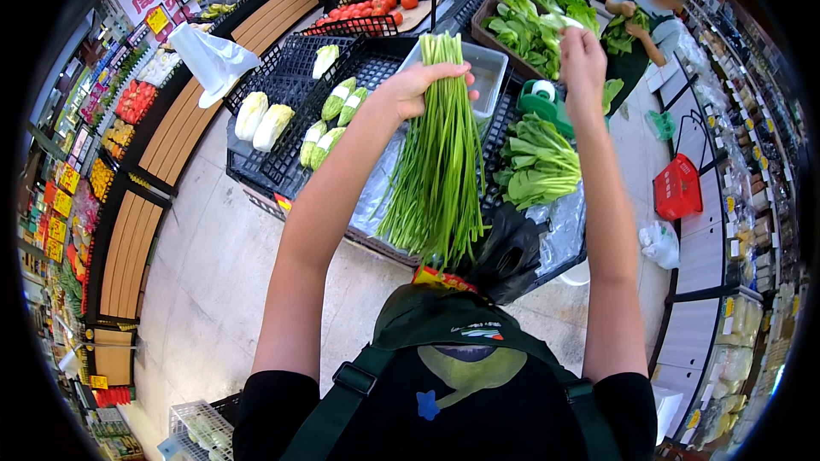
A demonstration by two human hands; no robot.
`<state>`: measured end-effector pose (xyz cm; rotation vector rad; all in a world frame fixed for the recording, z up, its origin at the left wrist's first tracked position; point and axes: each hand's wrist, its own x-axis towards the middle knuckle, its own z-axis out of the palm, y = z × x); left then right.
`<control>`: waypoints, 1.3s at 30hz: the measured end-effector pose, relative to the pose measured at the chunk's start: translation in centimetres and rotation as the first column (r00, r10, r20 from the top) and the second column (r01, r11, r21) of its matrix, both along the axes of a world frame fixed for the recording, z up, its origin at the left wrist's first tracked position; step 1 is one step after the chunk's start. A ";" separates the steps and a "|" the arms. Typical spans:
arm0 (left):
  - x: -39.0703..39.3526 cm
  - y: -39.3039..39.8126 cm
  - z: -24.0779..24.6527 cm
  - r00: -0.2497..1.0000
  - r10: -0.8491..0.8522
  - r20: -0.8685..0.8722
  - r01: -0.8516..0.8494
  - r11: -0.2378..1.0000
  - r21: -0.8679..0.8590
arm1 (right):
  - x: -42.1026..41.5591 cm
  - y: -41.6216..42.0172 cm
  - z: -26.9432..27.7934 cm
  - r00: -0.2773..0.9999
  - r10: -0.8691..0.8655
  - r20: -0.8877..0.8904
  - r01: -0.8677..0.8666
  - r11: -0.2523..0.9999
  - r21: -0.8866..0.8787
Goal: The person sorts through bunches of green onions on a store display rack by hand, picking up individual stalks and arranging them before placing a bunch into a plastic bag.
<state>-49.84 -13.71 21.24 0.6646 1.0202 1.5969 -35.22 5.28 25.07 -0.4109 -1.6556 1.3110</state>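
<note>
My left hand (426,86) grips a thick bunch of garlic chives (442,166) near its pale, even stalk ends. The long green leaves hang toward me, fanning out over the front of the display stand. Raised at the right, my right hand (583,61) has its fingers curled together above a green tape dispenser (546,104) with a white roll. Something whitish shows at those fingertips; I cannot tell whether it is held or lies behind. A grey plastic bin (488,70) sits behind the chives. Leafy greens (539,163) lie beside the dispenser.
Napa cabbages (262,121) and banded small cabbages (338,99) lie on black crates at left. A black plastic bag (512,243) rests at the stand's front. Tomatoes (365,13) and lettuce (522,32) are farther back. A person (647,25) holds greens; a red basket (678,187) is at right.
</note>
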 end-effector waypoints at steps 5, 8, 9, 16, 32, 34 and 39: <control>0.5 -0.1 0.2 0.993 0.100 -0.067 -0.099 0.995 0.020 | 1.5 -9.0 -4.1 0.903 0.293 0.313 -0.363 0.912 0.193; 1.1 -0.1 0.9 0.982 0.100 -0.162 -0.097 0.995 0.026 | 1.4 -8.6 -5.3 0.851 0.332 0.407 -0.430 0.885 0.178; 1.4 -0.1 1.2 0.977 0.103 -0.186 -0.100 0.995 0.027 | 1.4 -8.0 -5.4 0.845 0.374 0.383 -0.466 0.866 0.183; 0.1 -0.8 0.5 0.987 0.010 -0.158 -0.016 0.999 -0.038 | 2.2 -7.9 -2.0 0.697 0.574 0.429 -0.622 0.782 -0.037; -1.0 -2.5 1.8 0.965 -0.070 -0.254 0.069 0.998 -0.013 | 0.7 -6.7 0.3 0.427 0.790 0.440 -0.712 0.593 -0.375; -0.8 -2.8 2.2 0.968 -0.066 -0.243 0.058 0.998 -0.040 | 0.2 -6.7 0.4 0.458 0.749 0.478 -0.711 0.632 -0.309; -2.3 -3.3 1.6 0.972 -0.080 -0.221 0.076 0.997 -0.026 | -1.2 -7.0 0.7 0.475 0.718 0.508 -0.718 0.650 -0.247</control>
